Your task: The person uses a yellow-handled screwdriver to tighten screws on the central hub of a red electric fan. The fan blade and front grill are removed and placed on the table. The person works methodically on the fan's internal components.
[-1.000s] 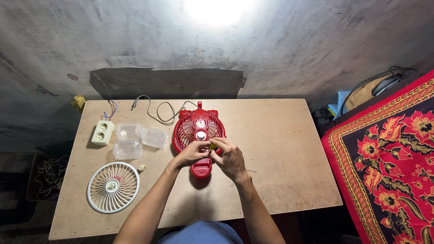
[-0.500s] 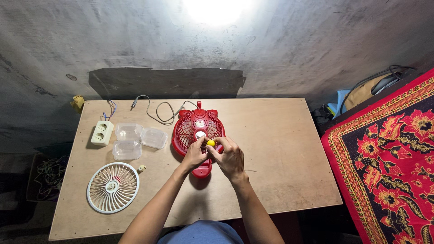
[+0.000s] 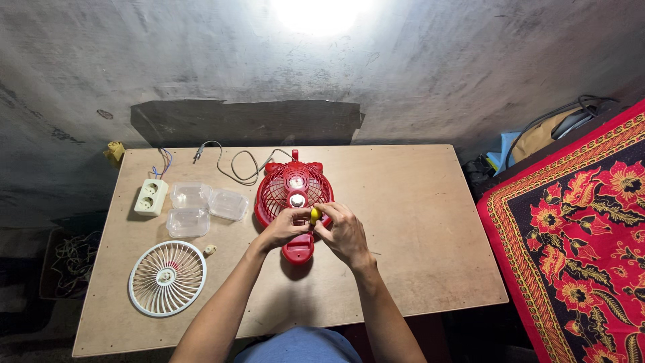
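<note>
Worktop (image 3: 416,222) status: red fan (image 3: 285,191) stripped, white grille (image 3: 166,277) off; left hand (image 3: 285,227) and right hand (image 3: 344,232) both pinch a yellow part (image 3: 314,215).

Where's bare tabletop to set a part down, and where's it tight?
Widest free patch: the right half of the table, from the right hand to the right edge. A narrower strip runs along the near edge between the white grille and the forearms. Crowded: the left side, with socket block, clear containers, cord and red fan.
</note>
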